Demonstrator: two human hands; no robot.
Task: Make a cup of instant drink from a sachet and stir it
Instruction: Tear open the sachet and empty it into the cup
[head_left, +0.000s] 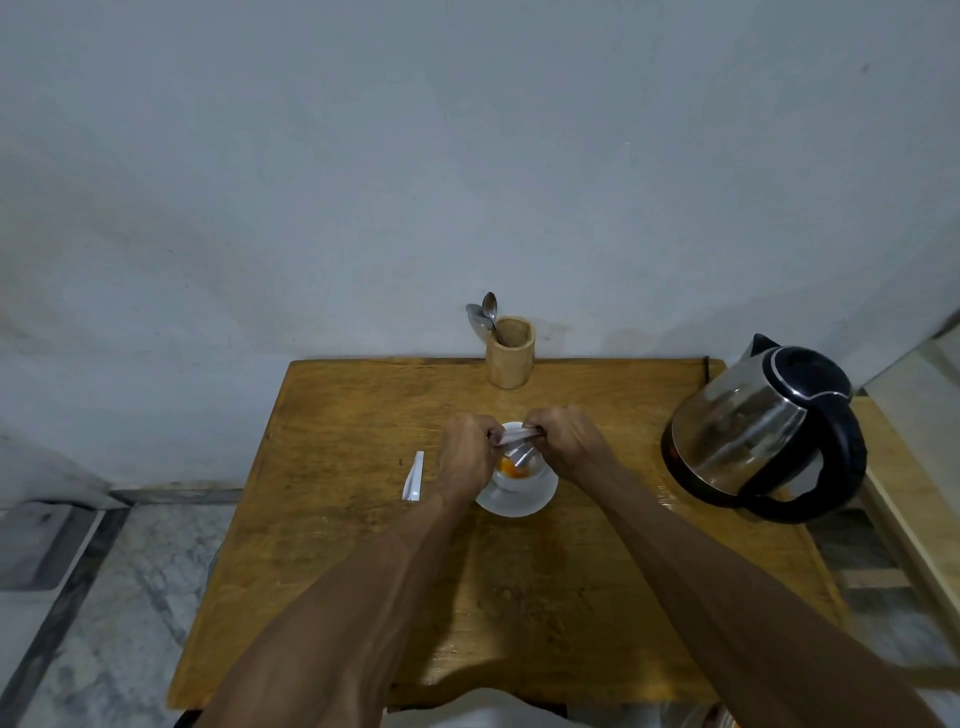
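Note:
A white cup stands on a white saucer in the middle of the wooden table. Orange powder lies inside the cup. Both hands hold a silvery sachet directly over the cup: my left hand pinches its left end and my right hand its right end. The sachet sags downward into the cup's mouth. A second white sachet lies flat on the table to the left of the saucer.
A wooden holder with two spoons stands at the table's back edge against the wall. A steel and black electric kettle sits at the right edge. A marble floor shows to the left.

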